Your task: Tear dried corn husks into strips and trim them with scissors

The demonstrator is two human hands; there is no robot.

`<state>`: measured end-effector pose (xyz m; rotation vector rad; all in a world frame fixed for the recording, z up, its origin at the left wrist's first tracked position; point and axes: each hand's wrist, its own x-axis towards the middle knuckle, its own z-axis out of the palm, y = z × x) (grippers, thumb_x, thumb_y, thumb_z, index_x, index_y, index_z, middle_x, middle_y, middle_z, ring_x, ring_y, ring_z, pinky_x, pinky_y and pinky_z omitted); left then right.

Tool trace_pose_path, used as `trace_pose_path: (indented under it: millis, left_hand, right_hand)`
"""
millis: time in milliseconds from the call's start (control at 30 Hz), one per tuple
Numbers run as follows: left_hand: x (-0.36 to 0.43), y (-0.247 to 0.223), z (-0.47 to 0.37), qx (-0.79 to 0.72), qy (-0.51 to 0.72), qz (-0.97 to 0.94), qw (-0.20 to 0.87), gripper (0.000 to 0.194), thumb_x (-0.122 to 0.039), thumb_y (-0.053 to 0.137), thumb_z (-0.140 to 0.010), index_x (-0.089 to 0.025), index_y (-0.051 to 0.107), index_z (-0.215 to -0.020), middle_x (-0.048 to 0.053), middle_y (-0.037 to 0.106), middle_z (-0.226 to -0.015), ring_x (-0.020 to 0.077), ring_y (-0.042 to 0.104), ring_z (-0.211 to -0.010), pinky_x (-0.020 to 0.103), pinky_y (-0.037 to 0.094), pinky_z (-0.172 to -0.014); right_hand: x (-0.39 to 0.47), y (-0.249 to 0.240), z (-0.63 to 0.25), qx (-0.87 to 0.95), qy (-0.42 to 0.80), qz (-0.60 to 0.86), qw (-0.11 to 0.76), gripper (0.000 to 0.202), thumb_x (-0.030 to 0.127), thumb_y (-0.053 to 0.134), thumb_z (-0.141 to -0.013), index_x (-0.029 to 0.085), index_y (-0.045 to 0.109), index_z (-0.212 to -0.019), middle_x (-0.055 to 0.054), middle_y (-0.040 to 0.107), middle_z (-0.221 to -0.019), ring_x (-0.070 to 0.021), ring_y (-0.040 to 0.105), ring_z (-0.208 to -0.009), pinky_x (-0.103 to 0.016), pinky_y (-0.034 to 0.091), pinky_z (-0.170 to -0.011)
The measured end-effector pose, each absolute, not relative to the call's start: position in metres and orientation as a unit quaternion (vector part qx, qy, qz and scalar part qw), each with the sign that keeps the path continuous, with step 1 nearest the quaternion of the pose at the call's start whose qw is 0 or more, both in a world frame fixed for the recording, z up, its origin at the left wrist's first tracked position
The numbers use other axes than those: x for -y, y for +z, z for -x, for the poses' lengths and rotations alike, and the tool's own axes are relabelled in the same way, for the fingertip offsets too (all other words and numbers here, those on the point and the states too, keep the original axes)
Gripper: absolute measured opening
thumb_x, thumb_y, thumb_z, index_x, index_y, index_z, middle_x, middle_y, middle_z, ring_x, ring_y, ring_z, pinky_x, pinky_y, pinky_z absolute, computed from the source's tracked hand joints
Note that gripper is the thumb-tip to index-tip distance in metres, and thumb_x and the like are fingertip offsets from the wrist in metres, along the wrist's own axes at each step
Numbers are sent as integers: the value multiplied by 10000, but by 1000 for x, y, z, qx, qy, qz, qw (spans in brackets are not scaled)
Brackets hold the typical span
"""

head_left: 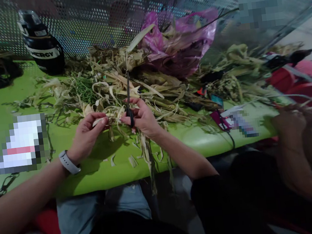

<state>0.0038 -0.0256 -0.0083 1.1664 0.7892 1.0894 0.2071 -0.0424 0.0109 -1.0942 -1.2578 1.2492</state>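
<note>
My left hand [88, 133], with a white watch band at the wrist, pinches a pale strip of dried husk [97, 122] between thumb and fingers. Close to its right, my right hand [145, 120] is closed around the handles of dark scissors [130, 114], whose blades point away from me. Thumb and fingers of both hands nearly meet over more pale strips. Beyond them spreads a heap of dried husks and leaves [112, 82], with a green sprig [85, 88] in it. Several strips hang over the table's front edge below my right hand.
On the green table [95, 179], a blurred-out phone [21, 143] lies left and a black bottle [44, 53] stands at the back. A pink plastic bag [184, 49] sits behind the heap. At right, another person's hands [293, 121] work near a white cable [310, 100].
</note>
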Motion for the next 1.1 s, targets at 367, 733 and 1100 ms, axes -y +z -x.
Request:
trace_pose_path:
  millis: [367, 733, 1100]
  left_hand:
    - [35, 5, -7, -399, 499, -530, 557, 158, -322, 803, -721, -182, 765, -784, 12, 687, -681, 97, 548, -562, 208, 435, -527]
    - [29, 5, 0, -363, 394, -442, 720, 385, -394, 821, -699, -183, 717, -1002, 21, 717, -784, 113, 668, -657, 174, 486, -542]
    - [29, 0, -7, -339, 480, -450, 672, 391, -227, 857, -660, -197, 648, -988, 7, 737, -798, 122, 692, -743, 204, 556, -707]
  right_hand:
    - [47, 16, -216, 588, 577, 391, 410, 612, 275, 815, -663, 196, 469, -1161, 59, 604, -748, -69, 579, -665, -218, 502, -666]
    - [41, 13, -219, 609, 543, 400, 417, 684, 319, 814, -665, 198, 452, -1233, 50, 596, -753, -87, 572, -669, -231, 482, -656]
    - [41, 12, -210, 600, 555, 410, 405, 636, 330, 812, -658, 197, 473, -1179, 52, 584, -756, -81, 566, -670, -210, 486, -628]
